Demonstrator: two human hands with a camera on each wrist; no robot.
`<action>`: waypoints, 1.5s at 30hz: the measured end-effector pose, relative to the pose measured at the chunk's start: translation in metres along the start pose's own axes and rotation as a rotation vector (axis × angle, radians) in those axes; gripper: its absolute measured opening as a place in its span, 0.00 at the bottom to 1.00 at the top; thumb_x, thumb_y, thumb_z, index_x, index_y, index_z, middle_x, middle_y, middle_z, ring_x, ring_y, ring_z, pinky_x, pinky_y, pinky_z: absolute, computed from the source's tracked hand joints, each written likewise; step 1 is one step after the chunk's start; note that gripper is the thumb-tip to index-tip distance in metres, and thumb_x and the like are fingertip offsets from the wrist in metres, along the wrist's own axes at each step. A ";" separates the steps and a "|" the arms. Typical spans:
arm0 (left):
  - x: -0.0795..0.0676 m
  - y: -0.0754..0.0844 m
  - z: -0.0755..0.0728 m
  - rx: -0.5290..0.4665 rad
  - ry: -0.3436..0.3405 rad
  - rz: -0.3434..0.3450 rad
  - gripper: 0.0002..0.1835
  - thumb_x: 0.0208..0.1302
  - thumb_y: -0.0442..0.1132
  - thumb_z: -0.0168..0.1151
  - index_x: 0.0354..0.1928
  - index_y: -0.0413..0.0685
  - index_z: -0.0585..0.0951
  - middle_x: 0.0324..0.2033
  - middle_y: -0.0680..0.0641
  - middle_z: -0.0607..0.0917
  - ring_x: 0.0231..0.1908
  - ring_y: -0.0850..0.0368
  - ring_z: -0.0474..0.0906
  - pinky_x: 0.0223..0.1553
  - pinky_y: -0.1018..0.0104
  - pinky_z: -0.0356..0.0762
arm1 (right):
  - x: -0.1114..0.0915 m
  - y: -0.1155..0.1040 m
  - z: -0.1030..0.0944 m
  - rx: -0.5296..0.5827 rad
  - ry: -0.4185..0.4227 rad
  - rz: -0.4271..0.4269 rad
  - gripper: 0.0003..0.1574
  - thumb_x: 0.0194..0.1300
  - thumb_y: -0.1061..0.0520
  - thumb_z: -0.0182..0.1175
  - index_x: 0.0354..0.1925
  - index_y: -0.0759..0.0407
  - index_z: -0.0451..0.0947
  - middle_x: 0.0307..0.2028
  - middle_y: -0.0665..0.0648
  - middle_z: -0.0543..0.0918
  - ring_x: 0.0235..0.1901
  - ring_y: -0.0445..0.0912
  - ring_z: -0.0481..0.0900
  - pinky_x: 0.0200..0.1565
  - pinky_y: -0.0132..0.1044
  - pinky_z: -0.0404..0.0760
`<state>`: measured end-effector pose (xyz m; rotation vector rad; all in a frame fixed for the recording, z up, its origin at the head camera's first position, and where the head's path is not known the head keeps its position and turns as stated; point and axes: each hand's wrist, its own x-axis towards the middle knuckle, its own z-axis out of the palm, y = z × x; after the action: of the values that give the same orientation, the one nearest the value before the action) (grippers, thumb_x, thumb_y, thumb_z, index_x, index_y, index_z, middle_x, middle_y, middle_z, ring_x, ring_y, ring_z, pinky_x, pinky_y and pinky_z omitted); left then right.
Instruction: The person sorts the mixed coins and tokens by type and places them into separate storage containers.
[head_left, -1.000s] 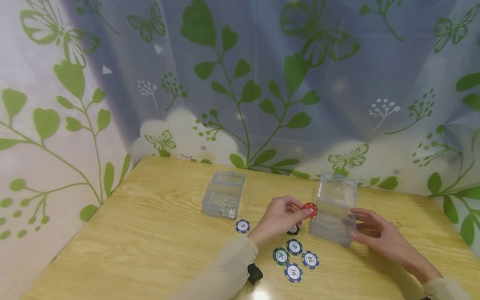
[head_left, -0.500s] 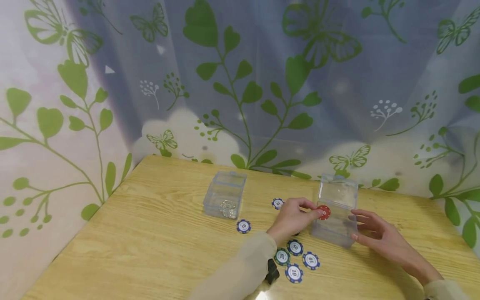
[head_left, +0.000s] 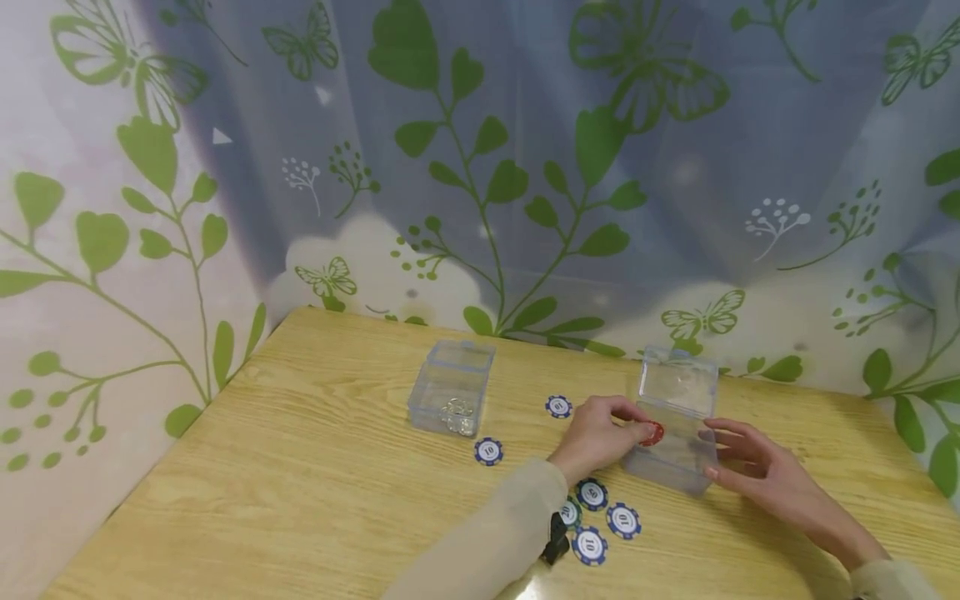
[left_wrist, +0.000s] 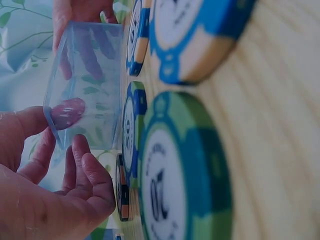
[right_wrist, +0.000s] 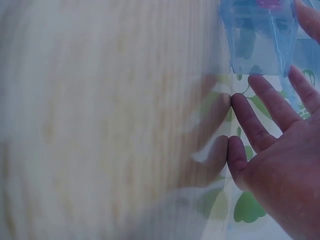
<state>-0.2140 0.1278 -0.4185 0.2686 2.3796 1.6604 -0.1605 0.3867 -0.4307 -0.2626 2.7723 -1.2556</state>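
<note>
My left hand pinches a red poker chip just inside the left rim of the right clear plastic box, whose lid stands raised at the back. In the left wrist view the red chip shows through the box wall, thumb and finger at the rim. My right hand is at the right side of that box, thumb and fingers spread along its edge. The right wrist view shows the same hand with fingers loosely extended below the box.
A second lidded clear box holding shiny clear pieces stands to the left. Blue-edged chips marked 10 lie near it and behind my left hand. In front are a 50 chip, a green 20 chip, partly covered, and further 10 chips.
My left hand has moved right with the red chip, then lowered it into the right box. A 10 chip behind the hand has come into view. My right hand has stayed by the box.
</note>
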 end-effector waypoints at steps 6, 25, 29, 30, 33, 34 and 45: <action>-0.002 0.000 -0.003 -0.001 -0.016 0.011 0.03 0.65 0.45 0.71 0.38 0.59 0.89 0.35 0.61 0.86 0.35 0.68 0.76 0.36 0.71 0.74 | 0.001 -0.001 0.001 0.007 -0.008 0.010 0.41 0.73 0.52 0.64 0.76 0.57 0.59 0.71 0.72 0.69 0.51 0.19 0.71 0.47 0.29 0.82; 0.001 -0.023 -0.071 0.343 -0.284 0.249 0.15 0.68 0.45 0.69 0.53 0.51 0.85 0.51 0.51 0.86 0.43 0.65 0.81 0.47 0.73 0.78 | 0.002 -0.001 0.003 0.004 -0.025 0.030 0.41 0.73 0.52 0.63 0.76 0.59 0.58 0.71 0.74 0.68 0.51 0.19 0.71 0.45 0.28 0.81; 0.000 -0.030 -0.083 0.455 -0.344 0.263 0.20 0.64 0.48 0.72 0.57 0.53 0.85 0.55 0.50 0.85 0.52 0.60 0.80 0.55 0.70 0.77 | 0.002 -0.001 0.002 0.017 -0.032 0.043 0.42 0.74 0.51 0.62 0.76 0.60 0.57 0.71 0.75 0.68 0.51 0.21 0.72 0.45 0.29 0.82; -0.001 -0.031 -0.084 0.483 -0.357 0.264 0.22 0.63 0.49 0.73 0.58 0.54 0.84 0.55 0.50 0.85 0.55 0.58 0.80 0.57 0.69 0.77 | 0.002 -0.001 0.002 0.020 -0.033 0.044 0.42 0.74 0.51 0.62 0.76 0.60 0.57 0.71 0.75 0.68 0.51 0.21 0.73 0.45 0.29 0.82; -0.003 -0.030 -0.085 0.554 -0.387 0.256 0.26 0.60 0.49 0.76 0.60 0.57 0.83 0.56 0.50 0.83 0.58 0.58 0.78 0.61 0.67 0.76 | 0.001 0.000 0.001 0.022 -0.033 0.048 0.42 0.74 0.51 0.62 0.77 0.59 0.57 0.72 0.74 0.67 0.51 0.21 0.73 0.45 0.29 0.82; -0.004 -0.029 -0.085 0.571 -0.393 0.255 0.26 0.59 0.49 0.77 0.60 0.57 0.83 0.57 0.50 0.83 0.59 0.58 0.77 0.61 0.66 0.76 | 0.001 0.000 0.001 0.018 -0.032 0.047 0.42 0.74 0.51 0.62 0.77 0.59 0.57 0.72 0.74 0.67 0.51 0.21 0.72 0.45 0.29 0.82; -0.008 -0.023 -0.078 0.715 -0.361 0.256 0.24 0.57 0.49 0.78 0.57 0.60 0.86 0.53 0.52 0.80 0.50 0.63 0.70 0.57 0.70 0.73 | 0.001 0.001 0.001 -0.004 -0.021 0.038 0.41 0.73 0.51 0.63 0.76 0.58 0.58 0.71 0.71 0.69 0.51 0.18 0.71 0.45 0.28 0.82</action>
<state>-0.2295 0.0473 -0.4132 0.9313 2.6119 0.6723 -0.1618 0.3863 -0.4320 -0.2205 2.7490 -1.2314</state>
